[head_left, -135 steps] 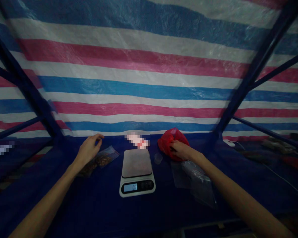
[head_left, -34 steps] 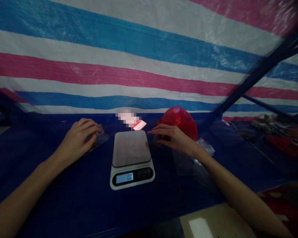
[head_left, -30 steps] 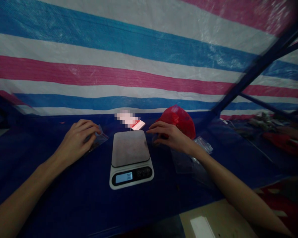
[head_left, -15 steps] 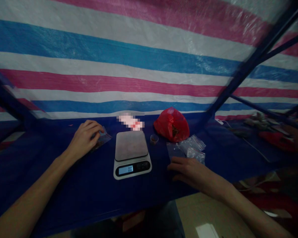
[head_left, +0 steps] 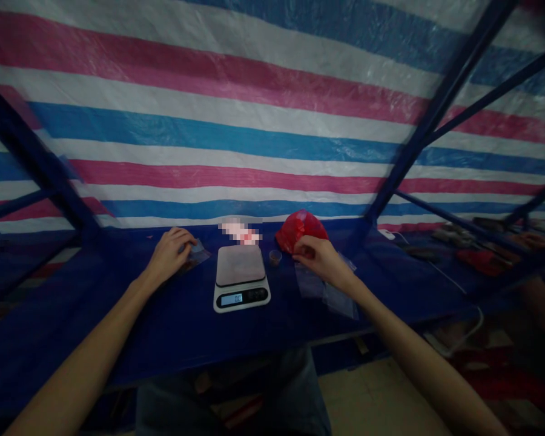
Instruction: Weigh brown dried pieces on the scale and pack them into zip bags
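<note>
My left hand (head_left: 172,251) is curled over a small clear zip bag (head_left: 200,253) with something brown in it, left of the scale. A digital kitchen scale (head_left: 240,266) stands between my hands, its plate bare and its display at 0.0. My right hand (head_left: 318,257) is in front of the red plastic bag (head_left: 300,227), fingertips drawn together at its front side. Whatever those fingers hold, if anything, is hidden. Just left of them sits a small clear cup (head_left: 275,258) with brown bits inside. Flat clear zip bags (head_left: 309,283) lie beneath my right hand and wrist.
A blurred pinkish-white item (head_left: 240,230) lies behind the scale. Blue metal posts (head_left: 399,163) frame the blue table (head_left: 181,339), with a striped sheet (head_left: 236,151) behind. At far right are a white cable (head_left: 449,278) and another person's arm (head_left: 542,303).
My right hand has moved up and away from me, from the clear zip bags to the red bag. My left hand stays at its zip bag. The camera view has shifted somewhat.
</note>
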### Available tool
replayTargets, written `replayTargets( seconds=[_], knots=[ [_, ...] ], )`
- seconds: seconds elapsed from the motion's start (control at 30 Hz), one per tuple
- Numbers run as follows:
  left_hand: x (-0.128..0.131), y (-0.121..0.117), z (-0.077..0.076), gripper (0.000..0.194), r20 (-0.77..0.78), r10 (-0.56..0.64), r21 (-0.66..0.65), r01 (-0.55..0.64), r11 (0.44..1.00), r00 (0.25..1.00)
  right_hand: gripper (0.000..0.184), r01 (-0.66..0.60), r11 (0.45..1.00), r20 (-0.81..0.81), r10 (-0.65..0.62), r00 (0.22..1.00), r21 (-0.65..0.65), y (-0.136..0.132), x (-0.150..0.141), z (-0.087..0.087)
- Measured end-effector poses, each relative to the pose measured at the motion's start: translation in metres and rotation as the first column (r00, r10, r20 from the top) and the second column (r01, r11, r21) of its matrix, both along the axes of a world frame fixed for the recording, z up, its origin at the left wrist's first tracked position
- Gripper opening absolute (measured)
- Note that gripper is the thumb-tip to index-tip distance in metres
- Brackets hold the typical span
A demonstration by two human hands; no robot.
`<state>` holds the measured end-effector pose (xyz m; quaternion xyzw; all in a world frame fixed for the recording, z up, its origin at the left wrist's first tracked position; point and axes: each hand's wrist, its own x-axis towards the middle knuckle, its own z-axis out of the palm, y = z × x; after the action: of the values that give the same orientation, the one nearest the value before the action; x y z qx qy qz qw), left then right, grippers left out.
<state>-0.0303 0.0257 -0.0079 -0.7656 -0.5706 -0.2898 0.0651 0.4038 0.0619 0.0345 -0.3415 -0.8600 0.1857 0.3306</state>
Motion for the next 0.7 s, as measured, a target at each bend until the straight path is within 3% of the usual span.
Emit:
replayTargets(
  seconds=[0.23,0.3,0.37,0.43,0.5,0.6,0.7],
  knots=[
    [0.005,0.0,-0.002,0.026,-0.06,-0.022,-0.023,0.021,1.0,0.998,0.007,-0.006,1.0,0.101,0.009,0.995,-0.024,0.029,-0.047,-0.025],
    [0.006,-0.001,-0.002,0.026,-0.079,-0.029,-0.031,0.027,0.999,0.996,0.004,0.016,1.0,0.105,-0.017,0.994,0.003,0.029,-0.041,-0.025],
    [0.005,0.0,-0.003,0.025,-0.082,-0.036,-0.024,0.034,0.999,0.996,0.013,0.138,0.99,0.151,-0.142,0.978,0.038,0.029,-0.024,-0.023],
    [0.003,0.002,-0.005,0.024,-0.071,-0.041,-0.01,0.04,0.999,0.997,0.022,0.296,0.953,0.232,-0.304,0.924,0.068,0.032,0.0,-0.02],
    [0.003,0.005,-0.008,0.024,-0.054,-0.05,-0.009,0.049,0.999,0.997,0.027,0.375,0.924,0.326,-0.378,0.867,0.074,0.04,0.021,-0.017],
    [0.004,0.009,-0.012,0.024,-0.04,-0.061,-0.011,0.061,0.998,0.997,0.034,0.307,0.951,0.457,-0.287,0.842,0.031,0.06,0.036,-0.013],
    [0.005,0.01,-0.015,0.024,-0.063,-0.068,-0.022,0.067,0.998,0.996,0.032,0.174,0.984,0.574,-0.123,0.81,-0.035,0.082,0.028,-0.012]
  ],
)
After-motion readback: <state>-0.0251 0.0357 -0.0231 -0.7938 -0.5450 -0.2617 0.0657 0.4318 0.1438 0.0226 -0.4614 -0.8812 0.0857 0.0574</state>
